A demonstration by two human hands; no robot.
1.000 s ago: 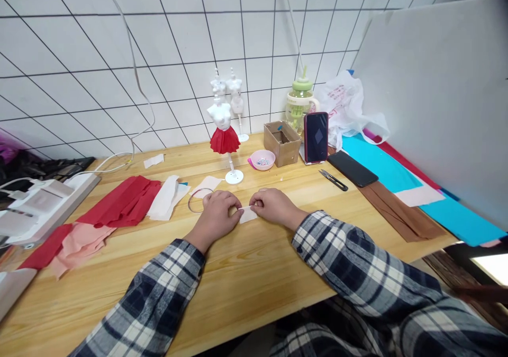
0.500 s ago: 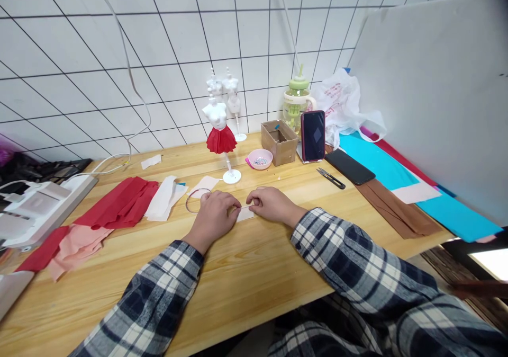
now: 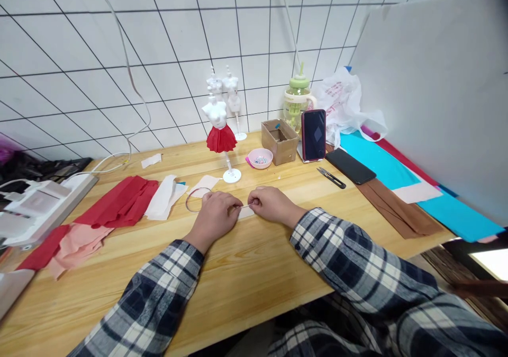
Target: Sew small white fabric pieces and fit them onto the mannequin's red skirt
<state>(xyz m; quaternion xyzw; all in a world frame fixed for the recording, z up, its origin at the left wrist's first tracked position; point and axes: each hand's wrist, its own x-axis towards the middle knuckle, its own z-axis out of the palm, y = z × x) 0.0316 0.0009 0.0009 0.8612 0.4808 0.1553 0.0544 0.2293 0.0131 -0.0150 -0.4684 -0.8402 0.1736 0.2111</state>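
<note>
A small pale pink piece of paper or cloth spans the gap between my two hands, low over the table. My left hand pinches its upper left edge between thumb and fingertips. At the right end, my right hand grips the same edge with bent fingers. That upper edge looks thin and slightly folded; finer detail is too small to tell. Behind my left hand lies a thin ring-shaped hoop, partly covered by the hand. A miniature white dress form wearing a red pleated skirt stands just beyond.
Red cloth strips, a white piece and a power strip are on the left. A bead bowl, cardboard box, propped phone, thread snips and a dark phone stand or lie right.
Less of the pale piece shows below its held edge, which now curves slightly between my fingers. My right hand has shifted a little to the right; my left hand stays nearly in place.
</note>
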